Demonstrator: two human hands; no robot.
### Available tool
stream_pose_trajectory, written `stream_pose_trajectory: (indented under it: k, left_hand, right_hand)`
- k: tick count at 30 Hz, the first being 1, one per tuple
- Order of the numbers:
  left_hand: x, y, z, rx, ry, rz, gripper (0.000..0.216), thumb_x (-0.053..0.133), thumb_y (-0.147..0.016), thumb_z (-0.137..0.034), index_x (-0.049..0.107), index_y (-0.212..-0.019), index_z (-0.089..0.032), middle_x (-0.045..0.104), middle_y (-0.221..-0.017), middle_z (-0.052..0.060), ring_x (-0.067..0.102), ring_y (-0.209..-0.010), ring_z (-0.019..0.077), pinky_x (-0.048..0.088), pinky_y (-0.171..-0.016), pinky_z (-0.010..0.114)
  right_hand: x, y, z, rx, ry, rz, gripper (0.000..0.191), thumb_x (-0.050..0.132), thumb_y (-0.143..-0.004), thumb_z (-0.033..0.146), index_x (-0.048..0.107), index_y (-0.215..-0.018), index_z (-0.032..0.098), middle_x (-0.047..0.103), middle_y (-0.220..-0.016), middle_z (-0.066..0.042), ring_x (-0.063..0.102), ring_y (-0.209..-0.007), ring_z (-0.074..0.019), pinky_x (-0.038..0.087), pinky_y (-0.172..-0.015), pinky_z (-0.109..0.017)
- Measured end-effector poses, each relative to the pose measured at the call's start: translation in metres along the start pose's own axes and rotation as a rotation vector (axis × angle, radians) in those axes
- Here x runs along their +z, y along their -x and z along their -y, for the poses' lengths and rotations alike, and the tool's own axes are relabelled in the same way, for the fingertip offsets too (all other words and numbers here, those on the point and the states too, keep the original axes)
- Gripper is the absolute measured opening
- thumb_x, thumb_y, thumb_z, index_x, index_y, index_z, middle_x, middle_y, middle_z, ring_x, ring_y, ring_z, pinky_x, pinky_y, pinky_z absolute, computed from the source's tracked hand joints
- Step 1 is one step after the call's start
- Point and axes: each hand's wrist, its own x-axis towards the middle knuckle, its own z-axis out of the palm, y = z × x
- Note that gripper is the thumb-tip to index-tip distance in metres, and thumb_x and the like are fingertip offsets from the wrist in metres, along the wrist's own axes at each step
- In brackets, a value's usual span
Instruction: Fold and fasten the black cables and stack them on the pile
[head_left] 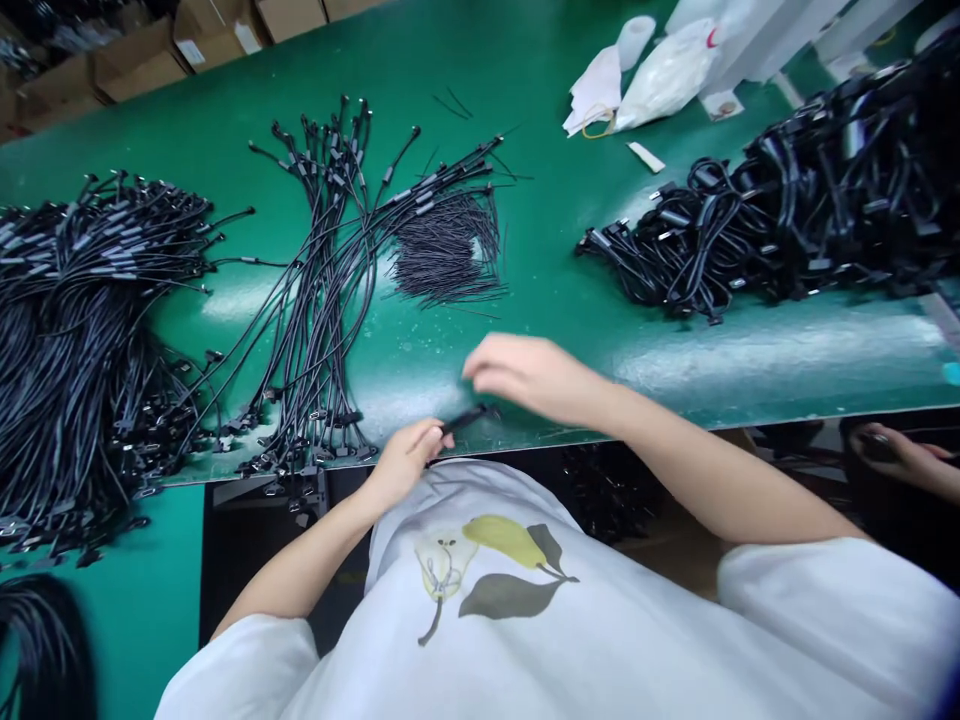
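Observation:
My left hand point(409, 458) is closed around one end of a black cable point(466, 418) at the table's front edge, close to my shirt. The cable's far end points right and is blurred. Just above that end is my right hand point(525, 375), apart from the cable, its fingers loosely bent and a little smeared; I see nothing in them. Beyond my hands lies a pile of short thin black ties point(442, 250). Left of it, a loose bunch of black cables with connectors point(319, 260) is spread over the green table point(525, 290).
A thick heap of black cables point(67, 330) covers the table's left side. Coiled cables point(787, 200) are piled at the right. White plastic bags point(667, 80) and a paper roll stand at the back; cardboard boxes point(142, 70) sit behind. Another person's hand point(911, 460) shows at far right.

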Motion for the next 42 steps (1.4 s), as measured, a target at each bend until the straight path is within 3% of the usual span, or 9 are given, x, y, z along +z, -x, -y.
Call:
stream_pose_trajectory:
  k: [2,5,9,17,22,27,29,36,42]
  left_hand:
    - [-0.002,-0.002,-0.003,-0.015,0.276,-0.097,0.040,0.053,-0.087,-0.054,0.062,-0.079,-0.015,0.041,-0.058,-0.004,0.037,-0.056,0.0110,0.031,-0.057,0.025]
    - [-0.005,-0.007,-0.011,-0.016,0.604,-0.181,0.036,0.066,-0.081,-0.049,0.062,-0.078,-0.013,0.039,-0.059,-0.005,0.031,-0.053,0.0076,0.030,-0.055,0.023]
    - [-0.001,-0.010,-0.018,-0.022,0.782,-0.192,0.032,0.071,-0.079,-0.042,0.064,-0.081,-0.011,0.039,-0.060,-0.005,0.031,-0.053,0.0055,0.032,-0.054,0.021]
    - [0.017,-0.019,-0.018,-0.009,0.813,-0.148,0.037,0.069,-0.080,-0.041,0.063,-0.103,-0.013,0.039,-0.061,-0.006,0.031,-0.052,0.0063,0.032,-0.053,0.022]
    - [0.019,-0.027,-0.003,0.157,0.210,-0.299,0.034,0.050,-0.092,-0.034,0.064,-0.116,-0.017,0.059,-0.076,0.001,0.052,-0.070,0.0123,0.045,-0.072,0.026]
    - [0.013,-0.026,0.002,0.258,-0.176,-0.252,0.038,0.043,-0.091,-0.022,0.065,-0.121,-0.020,0.068,-0.104,0.007,0.059,-0.104,0.0205,0.042,-0.099,0.033]
    - [0.009,-0.025,0.000,0.208,-0.122,-0.204,0.036,0.046,-0.089,-0.023,0.067,-0.117,-0.019,0.068,-0.087,0.005,0.061,-0.091,0.0199,0.046,-0.091,0.033]
    - [0.004,-0.016,-0.006,-0.004,0.361,0.038,0.039,0.067,-0.076,-0.049,0.071,-0.086,-0.012,0.053,-0.061,-0.003,0.042,-0.057,0.0086,0.036,-0.059,0.022]
    - [0.006,-0.014,-0.012,-0.079,0.445,-0.017,0.037,0.074,-0.063,-0.046,0.053,-0.059,-0.016,0.041,-0.051,-0.006,0.034,-0.052,0.0069,0.027,-0.054,0.022]
  right_hand:
    - [-0.006,-0.014,-0.027,0.273,0.089,-0.168,0.021,0.049,-0.093,0.032,0.061,-0.100,0.016,0.063,-0.099,-0.011,0.058,-0.087,-0.0212,0.041,-0.071,-0.031]
    - [0.001,-0.027,-0.058,0.495,0.233,-0.155,0.016,0.051,-0.088,0.027,0.061,-0.093,0.015,0.062,-0.098,-0.013,0.057,-0.082,-0.0230,0.037,-0.065,-0.032]
    - [0.013,-0.020,-0.051,0.469,0.181,-0.165,0.012,0.050,-0.085,0.025,0.057,-0.082,0.017,0.063,-0.088,-0.010,0.056,-0.077,-0.0204,0.036,-0.063,-0.030]
    - [0.050,0.015,0.025,0.325,-0.761,-0.035,0.019,0.052,-0.086,0.032,0.051,-0.099,0.018,0.063,-0.078,0.000,0.061,-0.061,-0.0127,0.045,-0.060,-0.026]
    - [0.060,0.018,0.040,0.075,0.063,-0.302,0.017,0.045,-0.092,0.018,0.061,-0.086,0.015,0.061,-0.074,-0.004,0.055,-0.065,-0.0141,0.038,-0.062,-0.028]
    - [0.043,0.008,0.037,-0.531,0.716,-0.358,0.023,0.040,-0.094,0.012,0.064,-0.093,0.011,0.064,-0.094,-0.010,0.056,-0.086,-0.0193,0.038,-0.074,-0.033]
    - [0.033,0.004,0.037,-0.680,0.772,-0.292,0.023,0.039,-0.095,0.012,0.062,-0.097,0.010,0.062,-0.107,-0.013,0.054,-0.098,-0.0210,0.037,-0.082,-0.035]
    - [0.014,0.002,0.048,-0.884,0.837,-0.123,0.022,0.038,-0.097,0.015,0.054,-0.082,0.017,0.051,-0.073,-0.002,0.046,-0.069,-0.0156,0.030,-0.066,-0.032]
    - [0.019,0.007,0.053,-0.765,0.903,-0.060,0.024,0.036,-0.095,0.012,0.059,-0.088,0.015,0.057,-0.083,-0.008,0.049,-0.076,-0.0197,0.032,-0.069,-0.035]
